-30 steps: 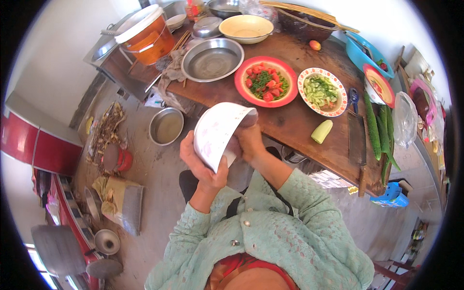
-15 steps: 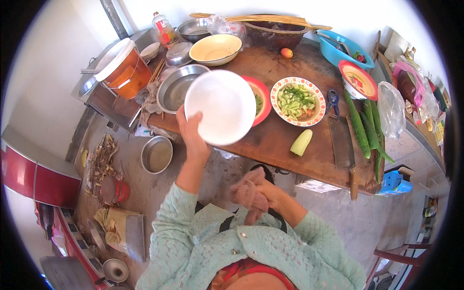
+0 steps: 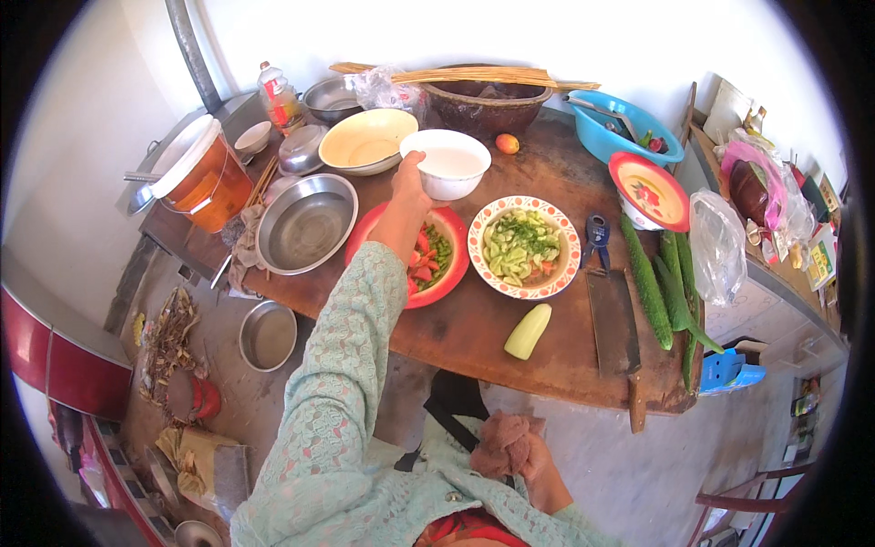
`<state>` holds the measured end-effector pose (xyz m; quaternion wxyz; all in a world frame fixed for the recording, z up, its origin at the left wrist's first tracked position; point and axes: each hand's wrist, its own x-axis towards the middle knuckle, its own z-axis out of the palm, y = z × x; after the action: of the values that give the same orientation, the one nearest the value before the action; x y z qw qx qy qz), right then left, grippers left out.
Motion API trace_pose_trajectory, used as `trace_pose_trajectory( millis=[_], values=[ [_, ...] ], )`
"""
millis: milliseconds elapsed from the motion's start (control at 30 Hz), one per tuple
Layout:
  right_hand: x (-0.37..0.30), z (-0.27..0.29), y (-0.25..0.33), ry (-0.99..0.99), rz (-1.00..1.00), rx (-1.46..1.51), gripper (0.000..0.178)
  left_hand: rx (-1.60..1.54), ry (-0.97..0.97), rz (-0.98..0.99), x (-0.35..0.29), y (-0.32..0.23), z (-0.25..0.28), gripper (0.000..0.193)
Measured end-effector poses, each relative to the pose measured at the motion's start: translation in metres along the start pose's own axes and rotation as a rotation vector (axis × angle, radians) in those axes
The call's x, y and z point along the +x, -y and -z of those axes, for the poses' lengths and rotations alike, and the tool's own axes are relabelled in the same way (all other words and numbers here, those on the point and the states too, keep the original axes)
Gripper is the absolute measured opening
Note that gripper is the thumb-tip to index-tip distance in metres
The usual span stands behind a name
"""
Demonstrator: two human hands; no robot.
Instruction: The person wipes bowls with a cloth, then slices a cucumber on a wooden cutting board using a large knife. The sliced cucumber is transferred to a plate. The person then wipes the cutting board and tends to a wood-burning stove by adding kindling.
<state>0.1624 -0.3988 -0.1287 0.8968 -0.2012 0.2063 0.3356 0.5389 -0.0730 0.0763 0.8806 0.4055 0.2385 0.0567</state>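
My left hand (image 3: 409, 196) reaches far over the wooden table and grips a white bowl (image 3: 447, 169) by its left rim. The bowl is upright, between the cream enamel basin and the patterned bowl; whether it touches the table I cannot tell. Under my left wrist lies a red-rimmed plate (image 3: 453, 284) of chopped red and green vegetables, partly hidden by the arm. To its right stands a patterned bowl (image 3: 480, 273) of sliced cucumber and chopped greens. Close to my body, my right hand (image 3: 541, 469) is closed on a crumpled brownish-pink cloth (image 3: 504, 443).
A peeled cucumber piece (image 3: 529, 332) lies near the front edge. Right of it are a cleaver (image 3: 613, 319), a blue-handled peeler (image 3: 597, 234) and whole cucumbers (image 3: 645, 287). Metal basin (image 3: 264, 239), cream basin (image 3: 339, 164) and orange bucket (image 3: 228, 175) stand left; a blue basin (image 3: 597, 137) stands back right.
My left hand has carried the white bowl forward, from in front of the table to its back middle. The bowl is now level. My right hand with the cloth has dropped lower, nearer my body.
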Motion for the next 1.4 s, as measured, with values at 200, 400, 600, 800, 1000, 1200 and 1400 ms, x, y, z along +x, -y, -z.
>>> trace_pose_trajectory(
  millis=[200,400,600,800,1000,1200,1400],
  values=[
    [-0.004,0.028,-0.004,-0.060,0.022,0.117,0.026,0.014,-0.089,0.011,0.053,0.008,-0.013,0.077],
    [-0.010,0.018,0.003,-0.193,0.109,0.100,0.026,0.013,-0.186,0.022,0.090,0.015,-0.008,0.083],
    [-0.015,0.009,0.001,-0.309,0.090,0.084,0.026,0.064,-0.159,0.035,0.097,0.023,-0.019,0.069],
    [-0.018,0.029,-0.003,-0.199,0.165,0.103,0.027,0.049,-0.142,0.020,0.112,0.023,-0.009,0.078],
    [-0.021,0.016,-0.004,-0.290,0.227,0.098,0.029,0.140,-0.142,-0.014,0.097,0.019,-0.016,0.068],
    [-0.021,0.006,-0.002,-0.240,0.190,0.133,0.031,0.329,-0.272,-0.036,0.099,0.009,-0.005,0.066],
    [-0.020,0.013,-0.006,-0.251,0.232,0.182,0.031,0.308,-0.185,-0.090,0.094,0.025,-0.011,0.063]
  ],
)
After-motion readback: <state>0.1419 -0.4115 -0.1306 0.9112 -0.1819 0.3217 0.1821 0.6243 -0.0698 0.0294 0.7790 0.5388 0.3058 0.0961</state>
